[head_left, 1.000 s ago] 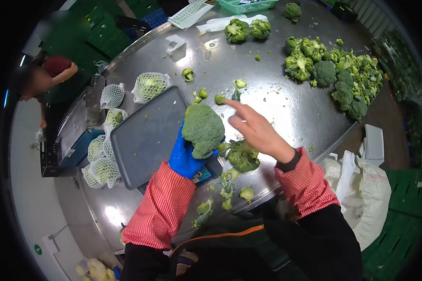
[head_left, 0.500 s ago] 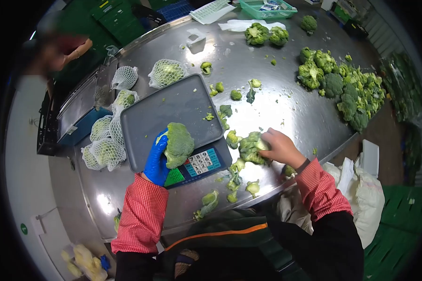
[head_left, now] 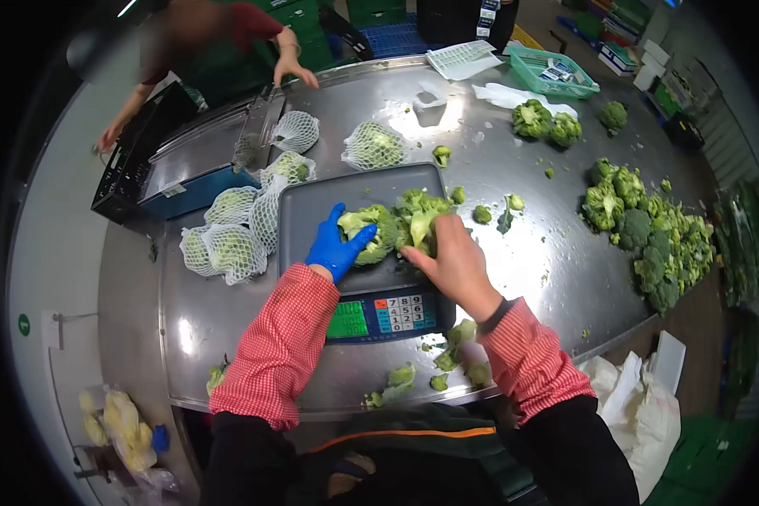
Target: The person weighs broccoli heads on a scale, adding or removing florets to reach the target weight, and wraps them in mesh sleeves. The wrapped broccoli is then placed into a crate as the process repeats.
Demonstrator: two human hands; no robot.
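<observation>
My left hand (head_left: 336, 246), in a blue glove, grips a broccoli head (head_left: 371, 232) that rests on the grey tray (head_left: 312, 207) of a digital scale (head_left: 388, 316). My bare right hand (head_left: 452, 257) holds a second broccoli head (head_left: 420, 212) on the tray, pressed against the first one. Both sleeves are red checked. The scale's green display and keypad face me just below the hands.
Netted broccoli (head_left: 228, 244) lies left of the scale, and more netted broccoli (head_left: 375, 145) lies behind it. A loose broccoli pile (head_left: 649, 236) fills the steel table's right side. Trimmings (head_left: 401, 375) lie at the front edge. Another person's hand (head_left: 299, 72) reaches over a machine (head_left: 198, 160) at the far left.
My right hand picked a broccoli head off the table and brought it onto the scale tray. My left hand moved its head further up the tray, beside it.
</observation>
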